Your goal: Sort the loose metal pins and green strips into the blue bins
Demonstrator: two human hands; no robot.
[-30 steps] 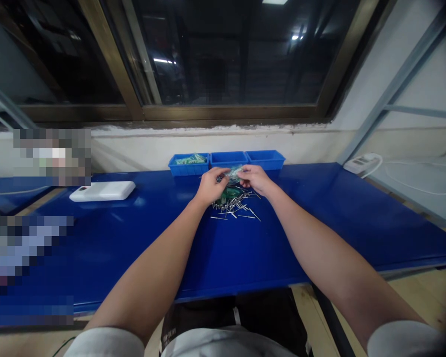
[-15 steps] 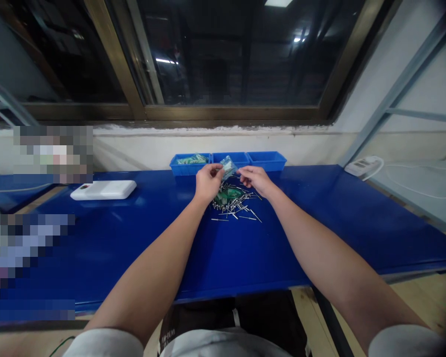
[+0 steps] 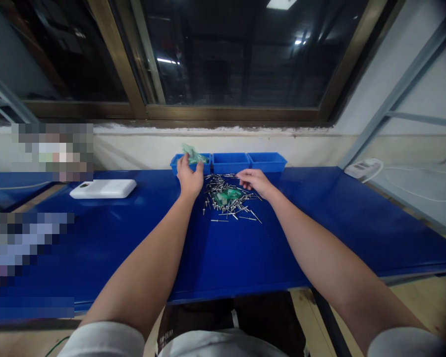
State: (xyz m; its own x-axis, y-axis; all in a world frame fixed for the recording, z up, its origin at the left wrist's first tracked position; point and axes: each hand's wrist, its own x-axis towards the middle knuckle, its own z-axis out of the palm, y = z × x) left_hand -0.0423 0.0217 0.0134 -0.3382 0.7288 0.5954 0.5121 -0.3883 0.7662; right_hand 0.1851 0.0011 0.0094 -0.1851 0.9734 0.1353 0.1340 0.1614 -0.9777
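Observation:
My left hand (image 3: 189,179) is at the front of the left blue bin (image 3: 174,166), thumb and fingers apart. Just past its fingertips a clear greenish plastic bag (image 3: 188,150) stands up over the bin's rim, among other small bags. My right hand (image 3: 256,182) hovers at the far right side of a pile of silver pop rivets (image 3: 217,184), fingertips pinched together. A rivet lies close to those fingertips; whether it is held I cannot make out. Green plastic bags (image 3: 228,195) lie in the middle of the rivets.
A middle blue bin (image 3: 230,162) and a right blue bin (image 3: 267,162) continue the row near the wall. On the blue table (image 3: 141,248), a white power bank-like device (image 3: 103,189) lies left. A white box with a cord (image 3: 363,168) is at the far right.
My left hand has moved left from above the rivets to the left bin, carrying the plastic bag there and spreading its fingers. My right hand stays near the same place, apart from the bag.

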